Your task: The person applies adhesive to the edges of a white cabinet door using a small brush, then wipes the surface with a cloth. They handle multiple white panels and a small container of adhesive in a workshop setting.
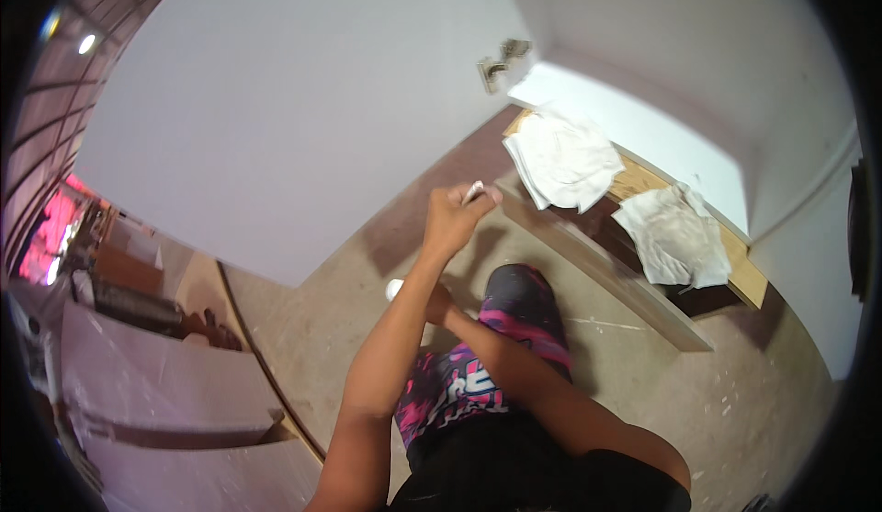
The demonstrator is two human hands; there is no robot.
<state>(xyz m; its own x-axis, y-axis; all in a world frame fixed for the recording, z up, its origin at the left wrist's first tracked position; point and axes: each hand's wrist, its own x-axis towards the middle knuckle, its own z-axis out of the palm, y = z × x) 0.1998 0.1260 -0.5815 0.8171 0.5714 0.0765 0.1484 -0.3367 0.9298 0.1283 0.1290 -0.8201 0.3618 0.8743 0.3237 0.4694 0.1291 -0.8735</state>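
My left hand is raised in front of the cabinet, its fingers closed around a small, pale, slim piece that pokes out at the top; its kind is unclear. My right hand passes beneath my left forearm and is partly hidden by it. Beside that hand a rounded white end shows, seemingly of a thing it holds, but the rest is covered. Right of my left hand, two white folded cloths lie across the pulled-out drawer at the cabinet's base.
A wide pale cabinet door stands open at the left, with metal hinges near the cabinet interior. Pale panels lie at the lower left, by a dark curved edge. My knee is close to the drawer front, above the concrete floor.
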